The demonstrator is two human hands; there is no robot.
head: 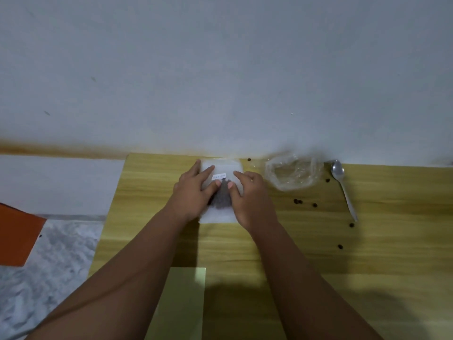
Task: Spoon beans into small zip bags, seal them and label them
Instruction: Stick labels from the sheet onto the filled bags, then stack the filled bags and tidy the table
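The bag (221, 216) lies flat by the desk's (318, 266) far edge, with the beans (220, 201) heaped in its middle, probably so that the label (219, 176) sticks evenly. The left hand (193, 195) and right hand (250, 197) press on it with fingers spread, thumbs just under the label. Off to the right lie an empty plastic bag (291, 174), a spoon (342, 185) and stray beans (297, 201), all clear of the hands.

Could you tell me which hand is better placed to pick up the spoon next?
Probably the right hand: the spoon lies off to its right, while the left hand would have to cross over the bag.
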